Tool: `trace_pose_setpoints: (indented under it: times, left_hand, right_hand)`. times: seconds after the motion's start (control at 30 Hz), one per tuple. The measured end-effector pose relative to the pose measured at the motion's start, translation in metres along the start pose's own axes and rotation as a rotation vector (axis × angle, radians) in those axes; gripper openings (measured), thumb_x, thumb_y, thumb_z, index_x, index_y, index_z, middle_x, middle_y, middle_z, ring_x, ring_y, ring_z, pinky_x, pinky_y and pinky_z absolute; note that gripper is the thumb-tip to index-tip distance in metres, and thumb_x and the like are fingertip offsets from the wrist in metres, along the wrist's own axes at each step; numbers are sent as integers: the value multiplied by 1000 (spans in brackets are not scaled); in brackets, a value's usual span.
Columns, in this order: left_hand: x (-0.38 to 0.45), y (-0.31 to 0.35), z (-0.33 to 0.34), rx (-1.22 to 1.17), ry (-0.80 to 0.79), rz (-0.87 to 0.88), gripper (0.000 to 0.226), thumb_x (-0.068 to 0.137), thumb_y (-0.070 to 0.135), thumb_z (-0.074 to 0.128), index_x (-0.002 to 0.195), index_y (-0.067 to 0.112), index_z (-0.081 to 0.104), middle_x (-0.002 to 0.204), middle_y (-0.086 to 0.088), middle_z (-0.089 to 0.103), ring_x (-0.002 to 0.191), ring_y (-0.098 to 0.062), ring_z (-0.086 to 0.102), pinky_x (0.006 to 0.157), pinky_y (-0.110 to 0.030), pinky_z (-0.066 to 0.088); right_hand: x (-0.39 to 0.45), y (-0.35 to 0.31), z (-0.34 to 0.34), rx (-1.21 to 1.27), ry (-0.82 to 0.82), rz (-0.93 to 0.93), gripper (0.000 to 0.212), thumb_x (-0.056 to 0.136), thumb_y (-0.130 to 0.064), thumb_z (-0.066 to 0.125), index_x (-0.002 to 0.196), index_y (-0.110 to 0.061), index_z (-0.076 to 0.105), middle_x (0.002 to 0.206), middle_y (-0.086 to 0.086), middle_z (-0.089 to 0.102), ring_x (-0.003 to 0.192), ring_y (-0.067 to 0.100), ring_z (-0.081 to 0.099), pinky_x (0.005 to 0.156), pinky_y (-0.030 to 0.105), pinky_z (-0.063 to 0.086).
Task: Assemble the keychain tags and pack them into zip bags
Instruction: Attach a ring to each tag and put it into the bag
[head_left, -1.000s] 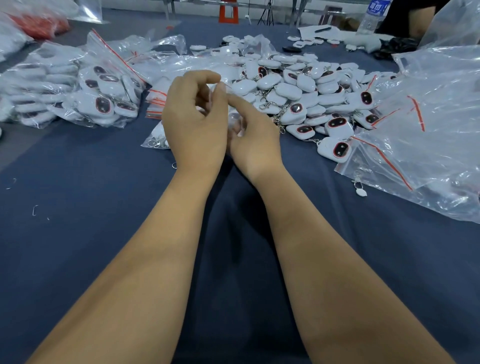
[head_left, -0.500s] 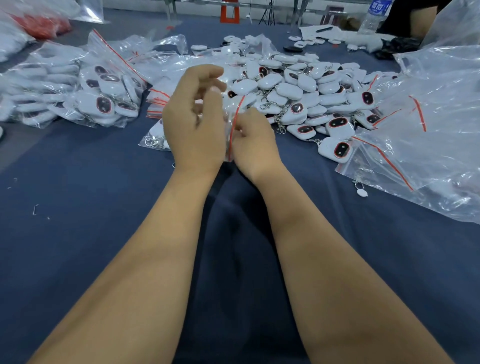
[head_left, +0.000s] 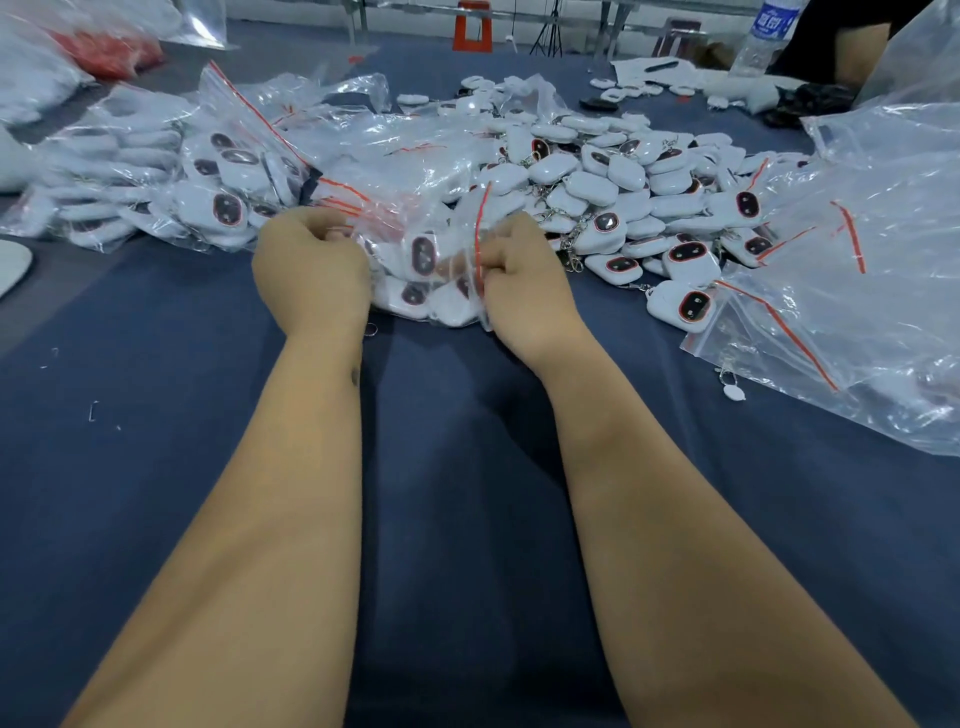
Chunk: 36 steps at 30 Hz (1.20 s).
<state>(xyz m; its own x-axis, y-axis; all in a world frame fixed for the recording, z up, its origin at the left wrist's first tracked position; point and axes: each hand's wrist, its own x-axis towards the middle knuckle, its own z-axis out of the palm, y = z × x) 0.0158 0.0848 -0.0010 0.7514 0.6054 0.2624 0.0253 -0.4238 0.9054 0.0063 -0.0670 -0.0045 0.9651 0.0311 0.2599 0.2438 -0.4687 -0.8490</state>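
Note:
A clear zip bag (head_left: 431, 270) with a red seal strip lies between my hands on the blue cloth, holding several white keychain tags with dark oval windows. My left hand (head_left: 311, 270) grips the bag's left end with curled fingers. My right hand (head_left: 519, 280) pinches the bag's right edge along the red strip. Behind them spreads a loose heap of white tags (head_left: 623, 197) with small metal chains.
Filled zip bags (head_left: 156, 182) are piled at the left. Empty zip bags (head_left: 857, 291) lie at the right, with one small white piece (head_left: 733, 392) by their edge. A water bottle (head_left: 763, 36) and another person's arm (head_left: 857, 47) are at the far right.
My hands have dropped from a raised position and moved apart. A filled bag now stretches between them on the cloth.

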Motion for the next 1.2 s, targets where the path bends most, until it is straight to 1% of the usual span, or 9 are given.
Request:
trace_pose_setpoints:
  times: [0.1, 0.23, 0.33, 0.43, 0.5, 0.6, 0.73, 0.97, 1.2]
  left_hand:
    - [3, 0, -3, -117, 134, -29, 37, 91, 3, 42, 111, 19, 68, 105, 6, 65, 90, -7, 56, 62, 1, 36]
    - [-7, 17, -2, 1, 270, 191, 42, 81, 2, 40, 110, 20, 66, 118, -3, 56, 107, -17, 54, 93, -29, 42]
    - [-33, 28, 12, -130, -59, 556, 33, 77, 1, 43, 99, 9, 66, 103, -4, 55, 87, -12, 53, 78, -27, 46]
    - [-52, 28, 28, -14, -339, 674, 21, 83, 11, 48, 97, 12, 64, 95, 1, 53, 82, -10, 48, 73, -29, 42]
    - [-52, 24, 34, 58, -427, 616, 20, 88, 18, 49, 105, 16, 61, 99, 3, 52, 87, -10, 46, 74, -28, 37]
    - [-40, 19, 34, 184, -405, 451, 23, 92, 28, 50, 111, 18, 60, 108, -2, 56, 97, -20, 50, 76, -28, 33]
    - [-28, 12, 28, 321, -338, 433, 29, 86, 12, 52, 112, 18, 62, 116, -7, 59, 107, -27, 53, 77, -33, 41]
    - [-17, 9, 19, 330, -208, 356, 44, 75, -4, 51, 111, 16, 67, 117, -12, 61, 115, -34, 51, 83, -37, 44]
    - [-49, 29, 35, -30, -361, 571, 44, 78, -7, 42, 107, 13, 67, 113, -1, 55, 115, -21, 46, 88, -20, 33]
  right_hand:
    - [-3, 0, 2, -69, -81, -99, 31, 92, 5, 46, 97, -14, 70, 107, -3, 49, 89, 5, 49, 74, 11, 38]
    - [0, 0, 3, -218, -50, -112, 42, 89, -13, 59, 128, -28, 63, 125, -4, 53, 116, 13, 48, 95, 20, 40]
    - [4, 6, 5, -383, 84, 0, 38, 90, -24, 60, 127, -32, 62, 131, -2, 50, 126, 23, 37, 104, 32, 28]
    - [8, 5, 2, -189, 206, 149, 16, 95, -28, 50, 103, -24, 64, 113, 4, 56, 110, 26, 46, 88, 33, 34]
    - [7, 4, 1, -178, 199, 104, 12, 93, -19, 50, 96, -22, 61, 105, 4, 61, 100, 24, 53, 88, 38, 44]
    - [1, 1, -1, 45, 208, 116, 40, 87, 1, 50, 123, -16, 56, 122, 3, 57, 106, 19, 57, 97, 37, 48]
    - [-1, 3, -4, 25, 226, 140, 54, 80, 8, 42, 128, -16, 51, 123, 5, 52, 97, 15, 50, 81, 26, 43]
    - [0, 2, -4, -333, 67, 166, 52, 84, -21, 58, 136, -28, 54, 130, 6, 48, 125, 26, 43, 108, 34, 34]
    - [3, 9, 0, -540, 68, 35, 25, 94, -23, 50, 114, -21, 64, 117, 8, 52, 109, 27, 46, 86, 33, 32]
